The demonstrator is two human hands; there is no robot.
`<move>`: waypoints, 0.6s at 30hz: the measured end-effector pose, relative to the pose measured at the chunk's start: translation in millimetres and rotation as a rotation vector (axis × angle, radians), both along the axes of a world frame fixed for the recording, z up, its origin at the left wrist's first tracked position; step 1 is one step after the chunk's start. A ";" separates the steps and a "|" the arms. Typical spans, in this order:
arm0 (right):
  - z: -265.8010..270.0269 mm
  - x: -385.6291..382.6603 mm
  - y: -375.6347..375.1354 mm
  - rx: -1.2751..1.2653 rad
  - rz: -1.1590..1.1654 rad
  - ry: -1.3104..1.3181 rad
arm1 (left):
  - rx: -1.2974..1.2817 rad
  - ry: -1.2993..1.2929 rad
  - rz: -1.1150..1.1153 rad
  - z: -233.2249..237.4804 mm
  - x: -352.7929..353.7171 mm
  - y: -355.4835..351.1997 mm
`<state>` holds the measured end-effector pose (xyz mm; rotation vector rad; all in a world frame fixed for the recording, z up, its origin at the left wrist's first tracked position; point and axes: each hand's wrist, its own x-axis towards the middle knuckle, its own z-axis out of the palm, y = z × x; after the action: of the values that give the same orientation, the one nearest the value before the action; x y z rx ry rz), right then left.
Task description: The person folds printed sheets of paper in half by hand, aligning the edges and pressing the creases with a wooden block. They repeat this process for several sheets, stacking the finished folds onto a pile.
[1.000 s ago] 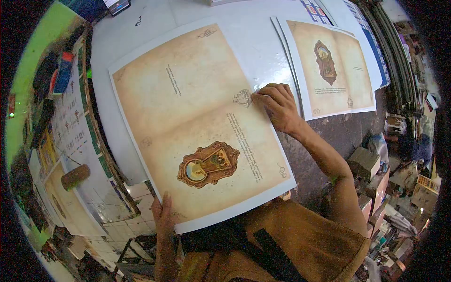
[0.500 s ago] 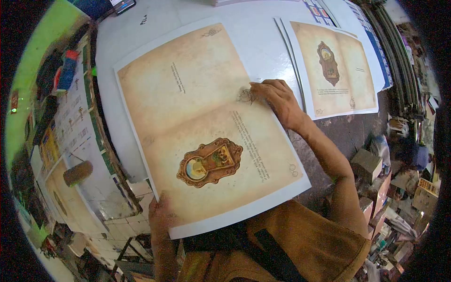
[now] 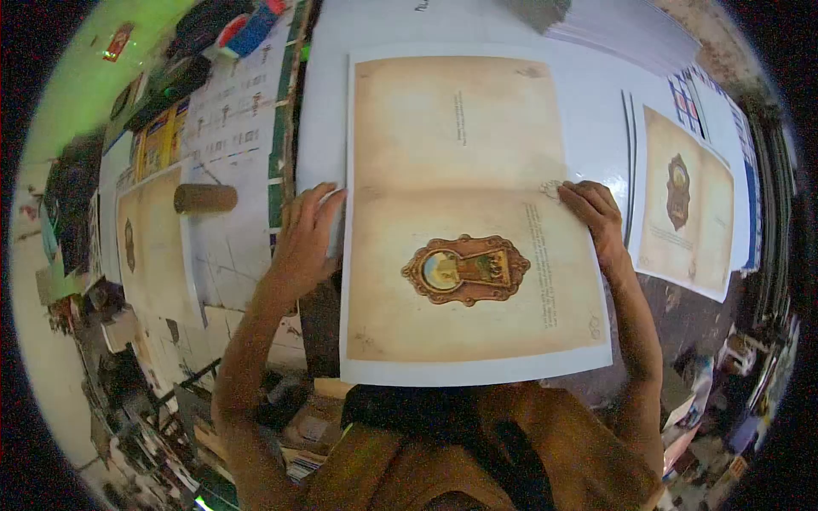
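Note:
A large printed sheet (image 3: 460, 332) with parchment-coloured pages and white margins lies in front of me, its near edge overhanging the table toward my body. An ornate brown frame picture (image 3: 466, 270) is printed on its lower half, with small lines of text beside it. My right hand (image 3: 594, 213) grips the sheet's right edge at mid-height, thumb side over the paper. On the other side, my left hand (image 3: 313, 223) is beside the left edge, fingers extended and thumb apart, fingertips at or very near the paper. Whether they touch it is hard to tell.
Similar printed sheets (image 3: 682, 247) lie on the white table (image 3: 328, 111) at right. A pale paper stack (image 3: 626, 34) stands at the back. Leftward, another surface bears a printed sheet (image 3: 158, 247), a brown cylinder (image 3: 205, 198) and rolls of tape (image 3: 249, 32).
The sheet now sits straighter in front of me, turned from its earlier slant. My left hand has gone from the near left corner up to the left edge. The view has shifted.

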<state>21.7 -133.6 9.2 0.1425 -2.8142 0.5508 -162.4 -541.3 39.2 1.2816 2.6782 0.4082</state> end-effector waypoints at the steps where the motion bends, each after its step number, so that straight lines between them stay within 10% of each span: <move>1: 0.1 0.2 -0.4 0.007 -0.006 -0.009 | 0.025 -0.009 -0.043 0.2 -7.9 3.0; 18: -1.9 -0.7 2.7 0.013 0.007 0.048 | 0.004 0.149 -0.203 -20.6 -15.4 16.2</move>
<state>21.0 -130.9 7.4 0.1659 -2.7719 0.5237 -177.8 -525.1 18.6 1.6256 2.6275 0.3025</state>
